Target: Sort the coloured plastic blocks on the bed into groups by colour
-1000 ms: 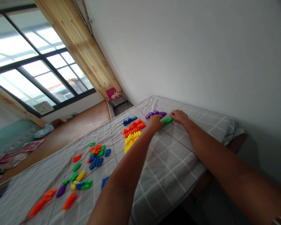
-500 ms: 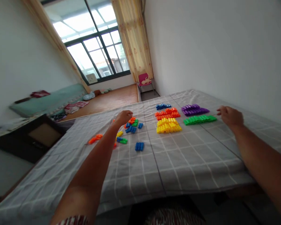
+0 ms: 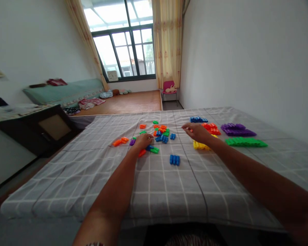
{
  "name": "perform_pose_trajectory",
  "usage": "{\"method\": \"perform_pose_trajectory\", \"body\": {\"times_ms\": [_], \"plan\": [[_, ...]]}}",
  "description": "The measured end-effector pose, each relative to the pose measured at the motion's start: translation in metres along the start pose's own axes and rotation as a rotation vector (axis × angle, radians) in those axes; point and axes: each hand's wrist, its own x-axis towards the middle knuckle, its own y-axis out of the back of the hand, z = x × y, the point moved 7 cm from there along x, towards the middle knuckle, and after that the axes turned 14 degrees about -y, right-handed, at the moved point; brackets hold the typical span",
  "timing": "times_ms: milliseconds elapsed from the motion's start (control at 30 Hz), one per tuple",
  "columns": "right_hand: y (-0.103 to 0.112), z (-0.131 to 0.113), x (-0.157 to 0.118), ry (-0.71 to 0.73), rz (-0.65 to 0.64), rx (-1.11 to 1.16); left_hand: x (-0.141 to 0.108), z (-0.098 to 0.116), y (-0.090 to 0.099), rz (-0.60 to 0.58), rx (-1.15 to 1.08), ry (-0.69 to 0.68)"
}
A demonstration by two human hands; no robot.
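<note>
The loose blocks (image 3: 163, 139) lie in a mixed-colour scatter at the middle of the cloth (image 3: 166, 191), within easy reach of the left hand (image 3: 144, 140), which hangs low over their left part with its fingers curled in. Whether it pinches a block I cannot tell, as the hand itself hides what is under it. The right hand (image 3: 197, 132) is farther right, between the scatter and the rows, probably because that spot serves both. Its fingers are loosely bent and no block shows at the tips, but its inner side is hidden, so its grip is uncertain too. On the right, the blue row (image 3: 199, 119), orange row (image 3: 212, 128), yellow row (image 3: 201, 146), purple row (image 3: 236, 130) and green row (image 3: 246, 142) each hold one colour, apparently set apart so colours do not mix. A blue trio (image 3: 175, 160) lies alone on the near side, its pieces side by side, perhaps for the same reason.
</note>
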Motion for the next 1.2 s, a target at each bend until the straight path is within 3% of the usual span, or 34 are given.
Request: {"method": "perform_pose_trajectory", "body": {"times_ms": [67, 133, 200, 267, 367, 467, 600, 733, 867, 933, 1067, 1200], "plan": [[-0.041, -0.026, 0.025, -0.005, -0.077, -0.109, -0.005, 0.001, -0.002, 0.006, 0.037, 0.016], [-0.077, -0.035, 0.047, -0.09, -0.16, -0.213, -0.011, 0.002, -0.001, 0.023, 0.042, 0.033], [-0.103, -0.042, 0.064, -0.131, -0.228, -0.261, -0.015, 0.002, 0.001, 0.069, 0.025, 0.031], [-0.115, -0.05, 0.077, -0.092, -0.246, -0.221, -0.017, 0.001, 0.006, 0.147, 0.017, 0.017], [-0.109, -0.055, 0.091, -0.061, -0.157, -0.074, -0.018, -0.001, 0.013, 0.238, 0.021, 0.015], [-0.102, -0.043, 0.098, -0.128, -0.126, -0.088, -0.016, 0.002, 0.019, 0.258, 0.008, 0.018], [-0.114, -0.035, 0.095, -0.095, -0.282, -0.203, -0.014, 0.03, 0.026, 0.182, -0.016, -0.14], [-0.118, -0.038, 0.091, -0.068, -0.317, -0.21, -0.019, 0.053, 0.03, 0.156, 0.005, -0.25], [-0.12, -0.047, 0.076, -0.017, -0.52, -0.115, -0.021, 0.045, 0.022, 0.151, 0.051, -0.193], [-0.114, -0.05, 0.067, -0.012, -0.558, -0.094, -0.02, 0.036, 0.017, 0.154, 0.051, -0.153], [-0.086, -0.054, 0.054, 0.031, -0.405, -0.143, -0.019, 0.024, 0.011, 0.178, 0.04, -0.137], [-0.037, -0.038, 0.047, 0.05, -0.218, 0.036, -0.016, 0.024, 0.016, 0.22, 0.06, -0.138]]}}
